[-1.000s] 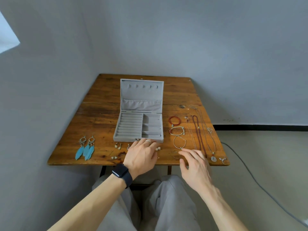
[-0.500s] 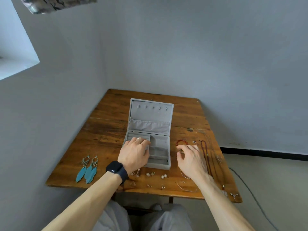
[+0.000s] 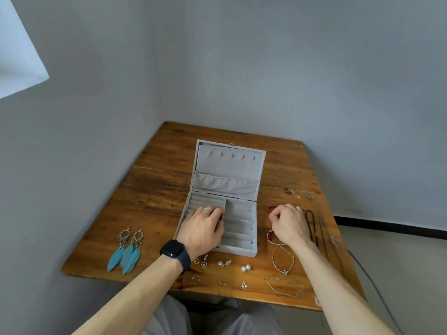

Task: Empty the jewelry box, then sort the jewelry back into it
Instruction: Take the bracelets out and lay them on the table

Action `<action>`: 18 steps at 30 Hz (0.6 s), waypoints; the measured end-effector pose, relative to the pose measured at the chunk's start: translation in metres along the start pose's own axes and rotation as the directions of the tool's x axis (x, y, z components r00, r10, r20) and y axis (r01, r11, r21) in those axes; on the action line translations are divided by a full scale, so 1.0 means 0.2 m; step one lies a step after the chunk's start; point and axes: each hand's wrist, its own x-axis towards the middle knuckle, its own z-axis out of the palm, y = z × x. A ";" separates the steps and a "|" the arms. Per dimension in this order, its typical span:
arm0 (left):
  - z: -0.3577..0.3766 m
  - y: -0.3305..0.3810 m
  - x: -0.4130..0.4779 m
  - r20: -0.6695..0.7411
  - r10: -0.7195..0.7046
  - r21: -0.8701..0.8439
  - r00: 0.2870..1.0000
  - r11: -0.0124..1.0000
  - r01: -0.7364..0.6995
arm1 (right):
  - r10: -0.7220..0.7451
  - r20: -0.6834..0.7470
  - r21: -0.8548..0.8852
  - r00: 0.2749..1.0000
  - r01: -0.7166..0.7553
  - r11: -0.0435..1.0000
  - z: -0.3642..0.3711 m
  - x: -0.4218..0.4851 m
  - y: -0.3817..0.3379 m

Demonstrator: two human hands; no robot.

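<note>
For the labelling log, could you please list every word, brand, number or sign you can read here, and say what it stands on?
None can be read.
The jewelry box shows only plain grey lining.
The watch face is dark.
The table and wall bear no writing.
</note>
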 end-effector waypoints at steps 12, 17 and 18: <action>0.05 0.32 0.22 0.060 0.154 0.101 0.986 0.982 -0.159 | 0.256 -0.016 0.773 0.967 -0.151 0.616 -0.30 -0.47 0.19; 0.17 0.54 0.33 0.193 0.196 0.277 0.961 0.929 -0.245 | 0.325 -0.012 0.821 0.946 -0.176 0.543 -0.28 -0.69 0.26; 0.19 0.57 0.34 0.222 0.179 0.308 0.958 0.920 -0.243 | 0.333 -0.010 0.825 0.943 -0.180 0.535 -0.28 -0.73 0.27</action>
